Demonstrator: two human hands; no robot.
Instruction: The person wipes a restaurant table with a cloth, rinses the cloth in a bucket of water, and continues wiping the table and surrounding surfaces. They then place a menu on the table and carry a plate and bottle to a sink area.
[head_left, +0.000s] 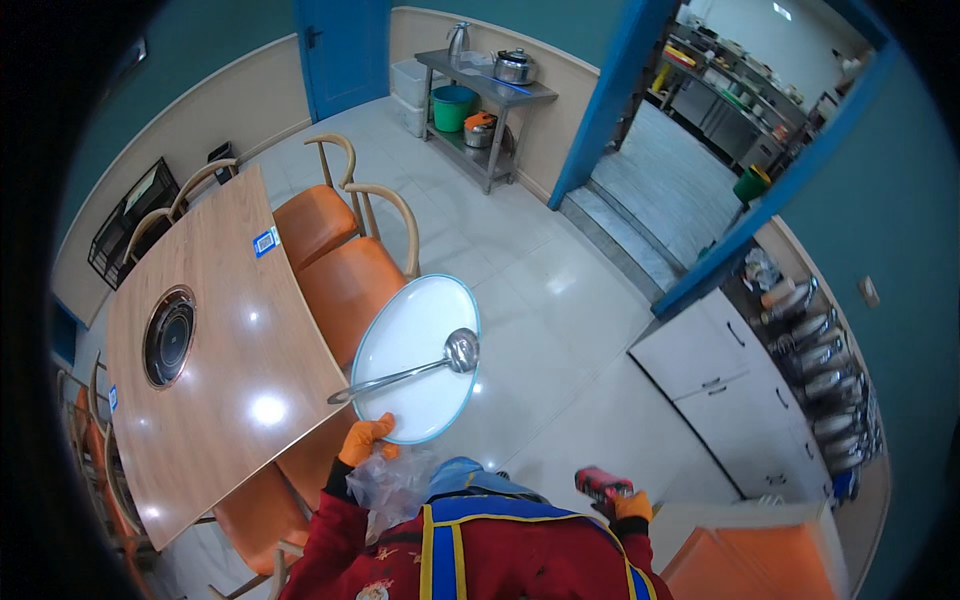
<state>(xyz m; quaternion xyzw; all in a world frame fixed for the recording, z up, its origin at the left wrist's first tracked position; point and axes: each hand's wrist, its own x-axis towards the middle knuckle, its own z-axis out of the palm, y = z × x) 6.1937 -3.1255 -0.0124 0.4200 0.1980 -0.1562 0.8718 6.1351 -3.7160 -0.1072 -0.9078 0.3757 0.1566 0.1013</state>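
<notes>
In an orange glove, my left hand (369, 441) grips the near edge of a white oval plate (409, 330) with a turquoise rim. Across that plate rests a metal ladle (409, 379), its bowl at the right rim and its handle sticking out past the left. A crumpled clear plastic bag (386, 480) hangs at my left wrist. My right hand (632, 507), also gloved in orange, is low by my side, around a red and black object (602, 484); it is blurred and I cannot tell its exact kind.
To the left stands a wooden table (247, 420) with an inset round cooktop (170, 337) and orange-seated chairs (349, 292). A white cabinet (739, 397) is on the right. Ahead are a metal side table (480, 82) and a step (619, 232) up into a kitchen.
</notes>
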